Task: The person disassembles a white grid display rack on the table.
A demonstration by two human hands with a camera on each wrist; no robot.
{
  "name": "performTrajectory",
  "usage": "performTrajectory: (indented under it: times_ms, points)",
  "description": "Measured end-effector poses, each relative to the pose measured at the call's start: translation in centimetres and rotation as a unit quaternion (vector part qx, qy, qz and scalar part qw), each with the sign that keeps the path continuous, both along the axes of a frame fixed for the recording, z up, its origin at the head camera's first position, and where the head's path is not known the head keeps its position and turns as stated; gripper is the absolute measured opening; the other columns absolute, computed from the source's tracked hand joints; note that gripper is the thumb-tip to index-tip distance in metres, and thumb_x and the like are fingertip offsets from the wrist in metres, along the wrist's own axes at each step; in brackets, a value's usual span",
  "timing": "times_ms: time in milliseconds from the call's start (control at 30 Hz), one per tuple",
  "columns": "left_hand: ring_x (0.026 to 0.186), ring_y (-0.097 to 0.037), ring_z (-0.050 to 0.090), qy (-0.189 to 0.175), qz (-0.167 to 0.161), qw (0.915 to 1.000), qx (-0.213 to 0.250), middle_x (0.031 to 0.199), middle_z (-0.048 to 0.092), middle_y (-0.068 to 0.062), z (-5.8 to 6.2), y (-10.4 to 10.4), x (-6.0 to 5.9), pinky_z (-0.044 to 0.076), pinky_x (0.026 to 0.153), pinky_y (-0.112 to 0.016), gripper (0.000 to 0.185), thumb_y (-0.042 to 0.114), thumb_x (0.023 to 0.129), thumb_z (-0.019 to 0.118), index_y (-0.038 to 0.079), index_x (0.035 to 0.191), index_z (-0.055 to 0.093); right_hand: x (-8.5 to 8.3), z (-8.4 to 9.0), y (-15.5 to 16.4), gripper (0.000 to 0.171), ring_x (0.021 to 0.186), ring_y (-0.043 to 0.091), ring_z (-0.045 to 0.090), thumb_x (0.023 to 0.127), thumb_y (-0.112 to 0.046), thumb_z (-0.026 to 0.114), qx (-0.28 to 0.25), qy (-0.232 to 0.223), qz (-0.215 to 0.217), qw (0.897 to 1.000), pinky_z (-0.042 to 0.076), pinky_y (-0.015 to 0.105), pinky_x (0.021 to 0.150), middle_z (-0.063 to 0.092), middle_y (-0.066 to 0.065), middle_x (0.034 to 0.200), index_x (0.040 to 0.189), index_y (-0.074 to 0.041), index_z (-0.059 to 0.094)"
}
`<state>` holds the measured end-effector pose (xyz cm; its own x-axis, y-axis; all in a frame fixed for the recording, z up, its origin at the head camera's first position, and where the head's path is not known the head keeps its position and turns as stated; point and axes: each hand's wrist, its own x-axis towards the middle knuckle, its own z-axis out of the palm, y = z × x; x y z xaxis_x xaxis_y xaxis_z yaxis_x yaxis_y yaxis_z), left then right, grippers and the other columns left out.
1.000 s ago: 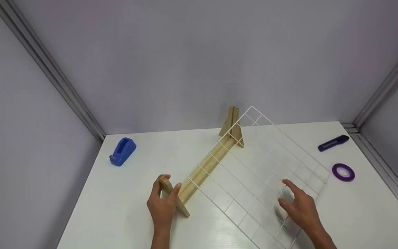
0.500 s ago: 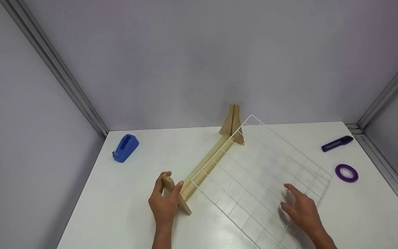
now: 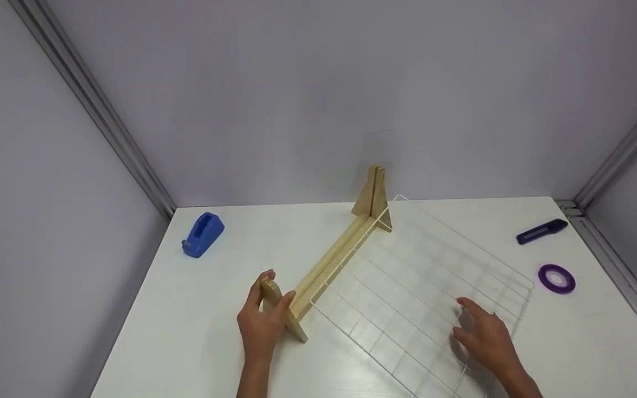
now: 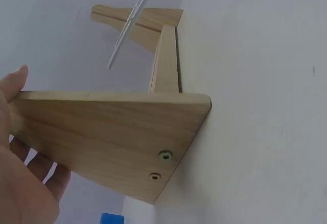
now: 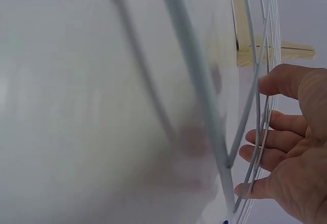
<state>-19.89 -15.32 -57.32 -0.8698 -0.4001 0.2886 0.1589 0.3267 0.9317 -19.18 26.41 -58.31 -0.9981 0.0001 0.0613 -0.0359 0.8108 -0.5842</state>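
A long wooden stand (image 3: 329, 262) lies diagonally on the white table (image 3: 186, 342), with a triangular end piece at each end. My left hand (image 3: 274, 290) grips the near end piece (image 4: 112, 132), thumb on one side and fingers on the other. A white wire grid panel (image 3: 423, 287) slopes down to the right, its edge running along the stand's rail. My right hand (image 3: 470, 326) rests on the grid's near right part with fingers spread. In the right wrist view the grid wires (image 5: 250, 106) cross in front of those fingers (image 5: 265, 155).
A blue tape dispenser (image 3: 203, 234) sits at the back left of the table. At the right lie a dark blue cutter-like tool (image 3: 541, 230) and a purple tape roll (image 3: 556, 277). Grey walls with metal corner rails enclose the table on three sides.
The wire grid has tipped lower toward the table, with my right hand going down on it. My left hand has stayed on the near end piece.
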Motion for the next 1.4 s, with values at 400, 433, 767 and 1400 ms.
performTrajectory:
  times_ms: [400, 433, 767, 1400]
  points:
    - [0.141, -0.026, 0.051, -0.08, -0.07, 0.9941, -0.023, 0.146, 0.06, 0.0, -0.8, -2.4, 0.3, 0.038, 0.12, -0.05, 0.07, 0.034, 0.078, 0.089, 0.023, 0.141, 0.061, 0.2, -0.7, 0.1, 0.06, 0.121, 0.049, 0.061, 0.08, -0.004, 0.077, 0.001, 0.019, 0.018, 1.0, 0.028, 0.079, 0.109, 0.067, 0.03, 0.125, 0.136, 0.005, 0.057]
    - [0.141, -0.026, 0.052, -0.082, -0.066, 0.9943, -0.018, 0.145, 0.061, 0.0, -0.9, -2.4, 0.3, 0.038, 0.12, -0.05, 0.068, 0.035, 0.077, 0.089, 0.02, 0.138, 0.063, 0.3, -0.7, 0.1, 0.059, 0.12, 0.049, 0.062, 0.08, -0.004, 0.077, 0.0, 0.022, 0.018, 1.0, 0.028, 0.08, 0.108, 0.068, 0.029, 0.124, 0.135, 0.005, 0.057]
    - [0.138, -0.034, 0.054, -0.1, -0.036, 0.9942, 0.011, 0.141, 0.063, -0.012, -0.8, -1.9, 0.6, 0.035, 0.12, -0.055, 0.079, 0.032, 0.076, 0.09, 0.002, 0.142, 0.058, 0.4, -0.5, 0.6, 0.058, 0.119, 0.048, 0.062, 0.082, -0.004, 0.076, -0.006, 0.015, 0.019, 1.0, 0.027, 0.08, 0.108, 0.068, 0.029, 0.125, 0.136, 0.004, 0.057]
    - [0.134, -0.037, 0.057, -0.072, 0.0, 0.9973, -0.019, 0.136, 0.065, -0.017, -1.1, -1.2, 1.3, 0.042, 0.115, -0.055, 0.076, 0.029, 0.077, 0.09, -0.001, 0.139, 0.059, 0.3, -0.8, 0.7, 0.064, 0.12, 0.046, 0.063, 0.078, -0.011, 0.075, 0.022, -0.045, 0.008, 0.999, 0.05, 0.059, 0.102, 0.068, 0.027, 0.126, 0.138, 0.004, 0.057]
